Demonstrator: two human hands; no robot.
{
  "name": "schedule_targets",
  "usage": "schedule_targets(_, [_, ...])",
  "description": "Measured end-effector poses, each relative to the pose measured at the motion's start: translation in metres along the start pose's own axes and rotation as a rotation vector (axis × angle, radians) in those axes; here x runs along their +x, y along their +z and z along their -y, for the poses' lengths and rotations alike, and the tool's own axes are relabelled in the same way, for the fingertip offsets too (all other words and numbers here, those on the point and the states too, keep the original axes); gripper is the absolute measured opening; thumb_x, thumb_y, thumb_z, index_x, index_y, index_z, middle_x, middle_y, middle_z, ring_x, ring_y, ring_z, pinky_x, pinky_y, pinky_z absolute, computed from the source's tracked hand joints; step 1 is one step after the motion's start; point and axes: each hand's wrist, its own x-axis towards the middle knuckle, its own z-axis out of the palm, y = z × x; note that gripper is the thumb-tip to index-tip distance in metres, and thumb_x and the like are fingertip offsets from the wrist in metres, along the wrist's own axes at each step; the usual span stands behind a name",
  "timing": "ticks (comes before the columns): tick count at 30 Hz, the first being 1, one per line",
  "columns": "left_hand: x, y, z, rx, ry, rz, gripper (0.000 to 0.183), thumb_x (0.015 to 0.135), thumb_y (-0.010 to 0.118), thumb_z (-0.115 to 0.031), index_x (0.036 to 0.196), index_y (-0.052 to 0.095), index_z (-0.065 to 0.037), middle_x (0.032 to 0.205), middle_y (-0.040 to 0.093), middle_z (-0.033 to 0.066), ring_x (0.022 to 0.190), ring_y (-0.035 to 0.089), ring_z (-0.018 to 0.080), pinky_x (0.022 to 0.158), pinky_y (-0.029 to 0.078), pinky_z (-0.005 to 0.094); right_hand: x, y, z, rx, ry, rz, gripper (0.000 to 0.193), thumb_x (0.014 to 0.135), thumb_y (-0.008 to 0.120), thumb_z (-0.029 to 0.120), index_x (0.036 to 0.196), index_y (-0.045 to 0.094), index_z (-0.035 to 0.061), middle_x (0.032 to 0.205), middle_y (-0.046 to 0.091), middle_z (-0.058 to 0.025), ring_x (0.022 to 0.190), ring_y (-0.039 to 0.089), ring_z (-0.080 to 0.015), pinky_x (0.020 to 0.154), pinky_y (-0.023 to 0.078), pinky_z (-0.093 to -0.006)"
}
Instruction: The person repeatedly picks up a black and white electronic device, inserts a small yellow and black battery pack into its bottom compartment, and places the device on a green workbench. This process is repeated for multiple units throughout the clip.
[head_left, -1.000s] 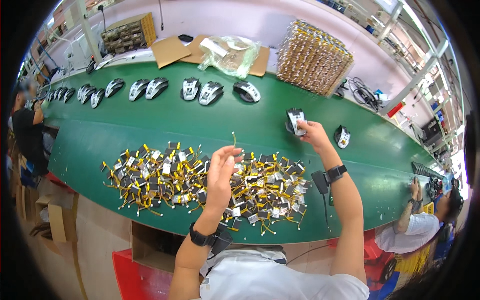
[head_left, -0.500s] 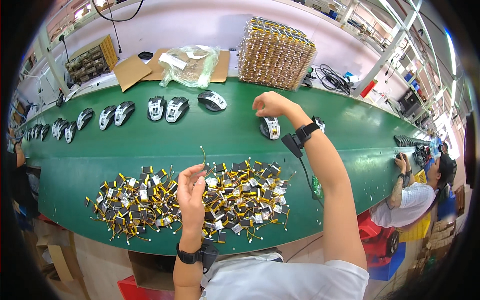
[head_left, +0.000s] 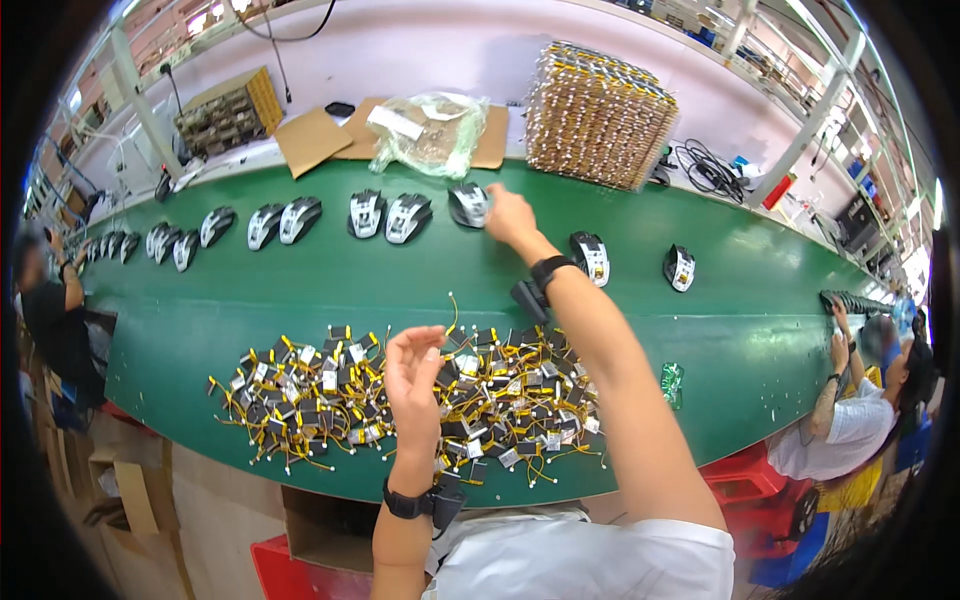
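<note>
Right hand [head_left: 511, 214] has left the second mouse shell [head_left: 591, 259], at 2 o'clock, and now grips the white-and-black mouse shell [head_left: 467, 206] at 12 o'clock, which I see has turned. Left hand [head_left: 414, 366] stays half-curled at 7 o'clock, over the battery pile [head_left: 322, 400]; can't tell if it's gripping anything.

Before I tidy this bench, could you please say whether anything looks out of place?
The wired battery packs lie in a tangled heap, unlike the row of mouse shells; an unidentifiable green item lies alone right of the heap.
</note>
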Motion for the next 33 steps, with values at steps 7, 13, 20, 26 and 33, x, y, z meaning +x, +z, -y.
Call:
schedule_targets(7, [0.002, -0.007, 0.001, -0.130, -0.072, -0.037, 0.029, 0.095, 0.052, -0.009, 0.124, 0.049, -0.004, 0.122, 0.061, 0.0132, 0.113, 0.060, 0.0223, 0.092, 0.048, 0.0326, 0.009, -0.002, 0.026, 0.044, -0.033, 0.038, 0.079, 0.083, 0.066, 0.053, 0.140, 0.046, 0.0033, 0.118, 0.064, -0.0278, 0.112, 0.062, -0.0403, 0.094, 0.050, -0.0454])
schedule_targets(13, [0.006, -0.014, 0.004, -0.103, -0.034, -0.048, 0.026, 0.095, 0.053, -0.009, 0.121, 0.051, -0.005, 0.120, 0.062, 0.0115, 0.109, 0.062, 0.0216, 0.088, 0.050, 0.0316, 0.020, 0.039, 0.106, 0.023, 0.222, 0.090, 0.054, 0.086, 0.065, 0.048, 0.134, 0.057, 0.0246, 0.144, 0.035, -0.0358, 0.126, 0.047, -0.0503, 0.105, 0.042, -0.0499])
schedule_targets(20, [0.006, -0.010, 0.000, -0.181, -0.061, -0.026, 0.019, 0.095, 0.052, -0.008, 0.114, 0.054, -0.004, 0.117, 0.064, 0.0115, 0.107, 0.063, 0.0215, 0.086, 0.050, 0.0305, -0.002, 0.020, 0.020, -0.220, -0.130, 0.022, 0.030, 0.082, 0.070, 0.036, 0.107, 0.067, 0.0194, 0.115, 0.058, -0.0240, 0.092, 0.064, -0.0423, 0.081, 0.054, -0.0487])
schedule_targets(26, [0.006, -0.017, 0.000, -0.216, -0.066, -0.058, 0.016, 0.095, 0.054, -0.009, 0.110, 0.055, -0.005, 0.116, 0.064, 0.0122, 0.106, 0.063, 0.0215, 0.086, 0.050, 0.0309, -0.025, -0.035, 0.047, -0.350, -0.161, 0.188, 0.073, 0.070, 0.080, 0.055, 0.108, 0.061, -0.0041, 0.107, 0.068, -0.0243, 0.101, 0.067, -0.0356, 0.090, 0.054, -0.0433])
schedule_targets(33, [0.017, -0.016, 0.002, -0.233, -0.064, -0.078, 0.026, 0.094, 0.055, -0.009, 0.119, 0.049, -0.005, 0.119, 0.061, 0.0132, 0.108, 0.062, 0.0226, 0.087, 0.049, 0.0316, -0.019, -0.010, 0.029, 0.043, -0.059, 0.091, 0.058, 0.069, 0.084, 0.043, 0.100, 0.057, 0.0024, 0.097, 0.069, -0.0201, 0.092, 0.067, -0.0358, 0.080, 0.053, -0.0435])
